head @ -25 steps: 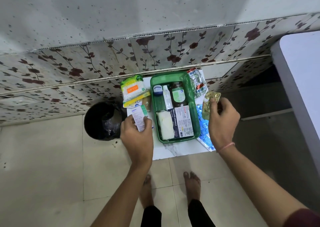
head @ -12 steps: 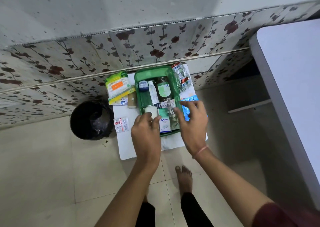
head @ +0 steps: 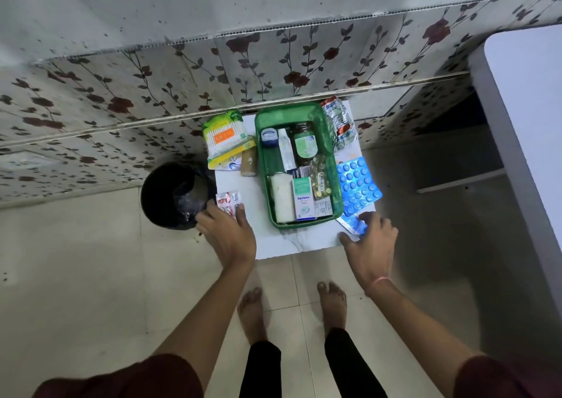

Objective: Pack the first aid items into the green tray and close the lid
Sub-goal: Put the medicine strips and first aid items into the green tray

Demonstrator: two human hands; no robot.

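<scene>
My left hand (head: 228, 235) rests spread at the near-left edge of the small white marble-look table (head: 286, 244), fingertips touching a small red-and-silver pill strip (head: 228, 200); I can't tell whether it has closed on it. My right hand (head: 371, 241) lies loose at the near-right corner, fingers on a blue foil strip (head: 352, 223), not clenched around it. Between the two hands, just beyond them, sits the green rectangular plastic tray (head: 332, 166), lid not on. Inside it: a white-and-green Optibex carton (head: 303, 198), a white gauze roll (head: 282, 196), a dark glass bottle (head: 304, 145). Beyond my right hand, a blue blister sheet of tablets (head: 358, 183) lies beside the tray.
</scene>
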